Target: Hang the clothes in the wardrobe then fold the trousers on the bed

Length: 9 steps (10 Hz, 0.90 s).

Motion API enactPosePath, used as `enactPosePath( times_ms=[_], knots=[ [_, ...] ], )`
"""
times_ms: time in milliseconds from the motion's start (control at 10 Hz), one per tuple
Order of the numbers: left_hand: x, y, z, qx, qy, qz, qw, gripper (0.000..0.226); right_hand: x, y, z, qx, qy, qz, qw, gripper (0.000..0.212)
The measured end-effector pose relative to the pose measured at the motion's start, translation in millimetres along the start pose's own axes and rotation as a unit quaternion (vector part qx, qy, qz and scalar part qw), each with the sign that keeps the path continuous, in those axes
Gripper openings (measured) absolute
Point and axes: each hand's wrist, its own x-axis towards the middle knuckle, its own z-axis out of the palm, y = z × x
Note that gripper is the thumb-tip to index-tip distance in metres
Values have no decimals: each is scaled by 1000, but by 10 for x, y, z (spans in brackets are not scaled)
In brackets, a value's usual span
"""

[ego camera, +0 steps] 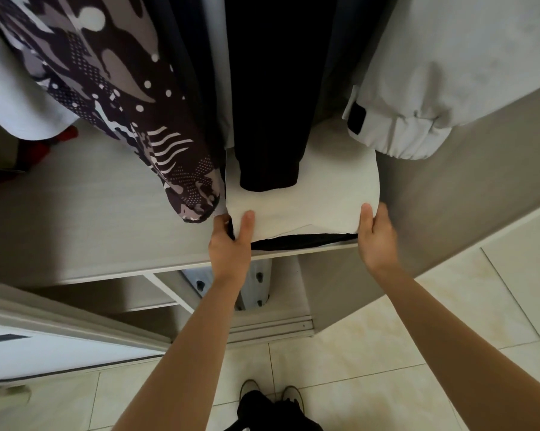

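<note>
Left hand [229, 241] and right hand [376, 236], each grip pinching one end of the folded white garment [309, 194] lying on the wardrobe shelf [106, 213], beneath hanging clothes [122, 88].

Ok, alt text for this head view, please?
The left hand and right hand grip the ends of a folded white garment lying on a folded black garment on a wardrobe shelf. Above hang a camouflage-patterned garment, a dark hanging garment and a pale grey jacket.

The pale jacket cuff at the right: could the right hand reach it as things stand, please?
Probably yes: open space lies between the cuff and the right hand, though that hand grips the folded white garment.
</note>
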Motion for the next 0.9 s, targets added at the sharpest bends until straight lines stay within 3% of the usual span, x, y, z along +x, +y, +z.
enactPosePath(
  times_ms=[300, 400, 500, 600, 700, 900],
  knots=[
    [-135, 136, -92, 11, -56, -19, 998, 41, -41, -51, -78, -28, 1, 9, 1000, 33],
    [-191, 175, -148, 34, -48, -9, 998, 32, -128, -51, -104, -9, -4, -33, 999, 35],
    [-295, 237, -229, 65, -13, 5, 998, 15, -256, -120, -160, -6, -17, -58, 998, 55],
    [-486, 327, -303, 67, -9, 20, 997, 17, -370, -191, -222, -28, -35, -83, 996, 62],
    [-701, 411, -361, 91, -7, 37, 995, 29, -492, -263, -291, -27, -49, -129, 990, 59],
    [-903, 573, -548, 116, 41, 68, 990, 29, -685, -467, -387, -46, -86, -219, 971, 56]
  ],
)
